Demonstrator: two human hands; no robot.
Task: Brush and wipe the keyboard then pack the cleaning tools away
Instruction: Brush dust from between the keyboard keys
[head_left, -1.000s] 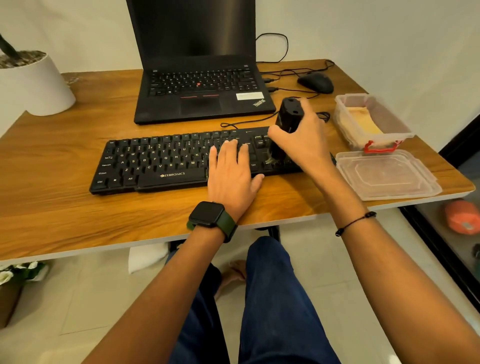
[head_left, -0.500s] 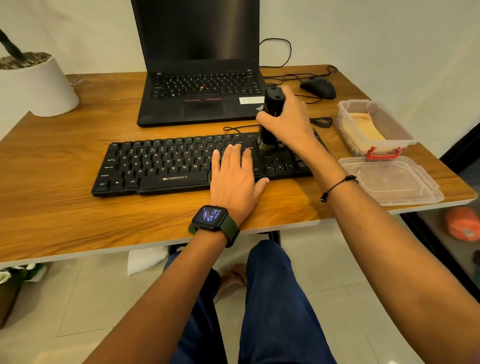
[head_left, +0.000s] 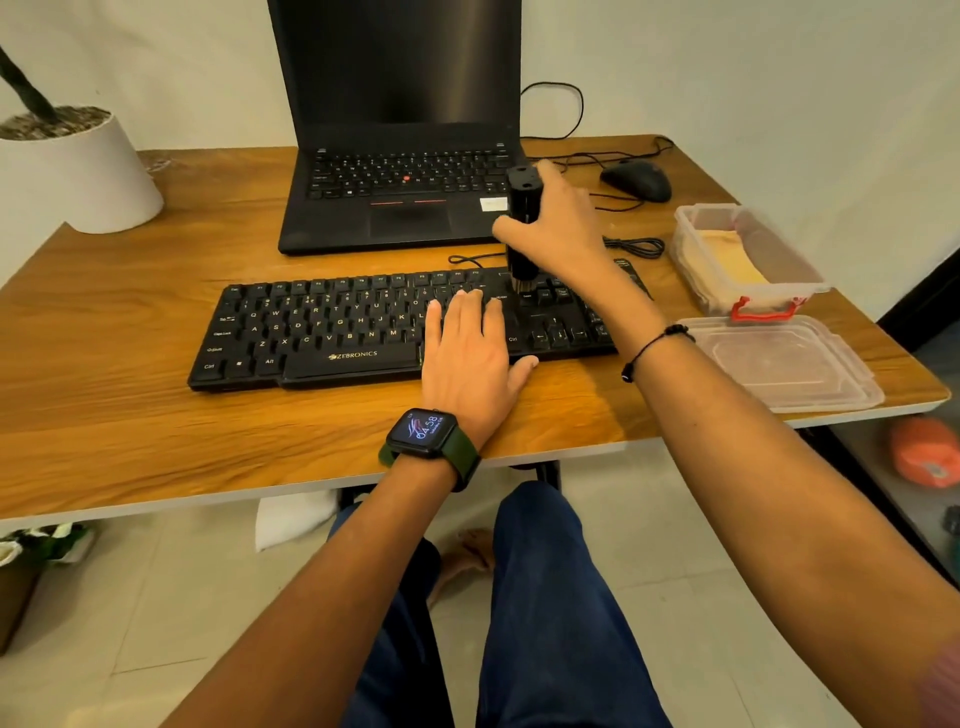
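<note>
Head view: the black keyboard (head_left: 395, 327) lies near the worktop (head_left: 104, 322) front edge, bare wood to its left. Right hand (head_left: 563, 223) grips the upright black brush (head_left: 522, 218), bristles touching upper-right keys. Left hand (head_left: 467, 353) lies flat, fingers straight, pressing keys just below.

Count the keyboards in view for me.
2: the black external keyboard on the desk under both hands, and the laptop's built-in keyboard behind it. None seems hidden.
</note>
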